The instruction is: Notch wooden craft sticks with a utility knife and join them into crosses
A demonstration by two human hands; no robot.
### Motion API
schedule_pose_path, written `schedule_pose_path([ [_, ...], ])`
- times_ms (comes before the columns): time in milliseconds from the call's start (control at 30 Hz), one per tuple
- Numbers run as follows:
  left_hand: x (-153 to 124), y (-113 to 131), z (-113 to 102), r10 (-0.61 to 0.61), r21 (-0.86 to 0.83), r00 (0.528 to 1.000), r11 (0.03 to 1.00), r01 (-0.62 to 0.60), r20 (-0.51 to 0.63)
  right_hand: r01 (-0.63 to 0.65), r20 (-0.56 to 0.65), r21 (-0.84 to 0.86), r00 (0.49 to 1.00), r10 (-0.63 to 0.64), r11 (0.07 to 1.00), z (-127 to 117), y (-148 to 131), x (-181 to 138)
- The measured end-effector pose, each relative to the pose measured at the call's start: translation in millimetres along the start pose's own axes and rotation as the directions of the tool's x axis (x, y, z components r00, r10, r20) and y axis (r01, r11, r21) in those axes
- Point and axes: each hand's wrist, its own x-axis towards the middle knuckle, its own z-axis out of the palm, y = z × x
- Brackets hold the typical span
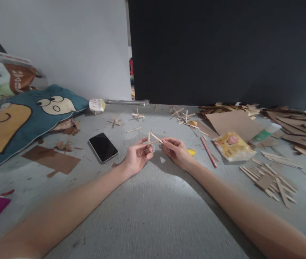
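My left hand (pixel 139 154) is closed on wooden craft sticks (pixel 149 138), one upright and one lying crosswise. Just to the right, my right hand (pixel 176 149) pinches another craft stick (pixel 156 137), which slants up to the left. The sticks meet or nearly meet between the hands; whether they are joined I cannot tell. Behind them stand small star-shaped stick pieces (pixel 138 115), with more crossed sticks (pixel 187 117) farther right. By my right wrist lies a yellow item (pixel 191 152), partly hidden.
A phone (pixel 103 147) lies left of my hands, near cardboard scraps (pixel 52 159) and a blue cushion (pixel 55 108). Rightward are a pink pencil (pixel 208 152), a yellow tissue-like pack (pixel 233 145), a glue-stick-like tube (pixel 265 133), loose sticks (pixel 279 189) and cardboard (pixel 231 124). A dark panel (pixel 223 54) rises behind.
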Motion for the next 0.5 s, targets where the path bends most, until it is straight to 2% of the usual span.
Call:
schedule_pose_path([
  [300,0.0,-1.3,-0.2,0.011,0.015,1.000,1.000,-0.011,0.019,-0.019,0.024,0.030,1.000,0.018,0.999,-3.1,-0.1,0.2],
  [500,0.4,-1.0,0.2,0.010,-0.010,1.000,1.000,-0.009,0.022,-0.051,0.017,0.140,0.999,0.049,0.989,0.0,-2.5,-0.5],
])
